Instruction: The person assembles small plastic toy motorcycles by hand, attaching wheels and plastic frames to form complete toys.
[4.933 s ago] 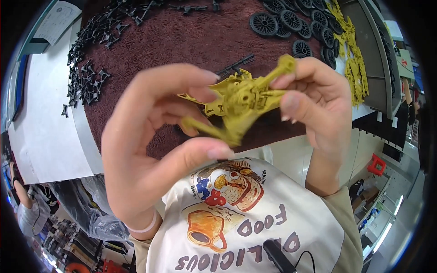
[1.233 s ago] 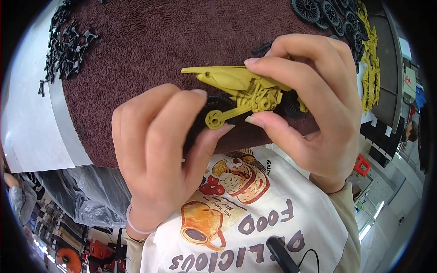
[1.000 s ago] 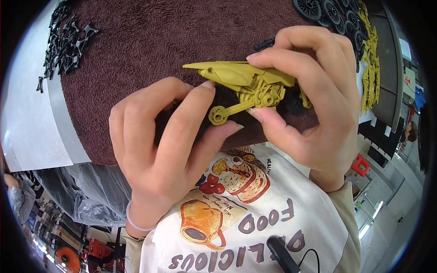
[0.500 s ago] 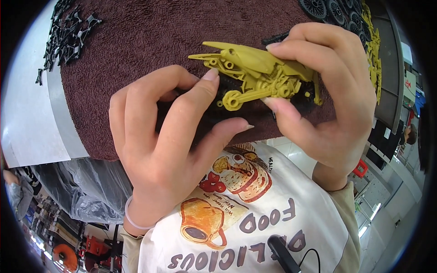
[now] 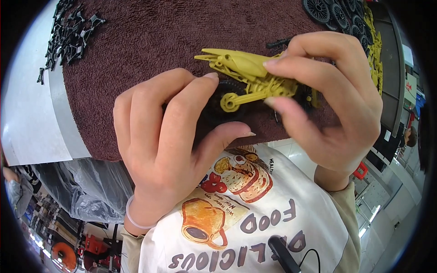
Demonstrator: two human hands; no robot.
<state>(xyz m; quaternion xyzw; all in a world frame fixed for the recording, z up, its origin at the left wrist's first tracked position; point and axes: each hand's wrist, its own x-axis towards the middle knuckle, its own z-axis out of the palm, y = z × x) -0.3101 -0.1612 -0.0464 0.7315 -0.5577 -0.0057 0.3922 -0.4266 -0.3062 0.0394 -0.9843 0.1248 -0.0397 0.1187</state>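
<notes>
A yellow-green plastic toy motorcycle (image 5: 248,66) is held up over the brown towel, its pointed tail toward the left. My right hand (image 5: 337,86) pinches its body between thumb and fingers at the right end. Beside the swing arm (image 5: 248,97), a black ribbed wheel (image 5: 233,85) shows partly behind the yellow parts. My left hand (image 5: 164,123) curls around the wheel's left side, index fingertip at its upper edge and thumb below. The fingers hide much of the wheel, so how far it sits in the arm cannot be told.
Brown towelling (image 5: 150,36) covers the work surface. Small black parts (image 5: 75,38) lie in a heap at the far left. Black wheels (image 5: 337,16) and yellow parts (image 5: 375,54) are piled at the far right. A black part (image 5: 278,43) lies behind my right hand.
The motorcycle has moved slightly down, and its tail has turned a little. More of the black wheel shows beside the swing arm. Both hands have shifted slightly down and to the right.
</notes>
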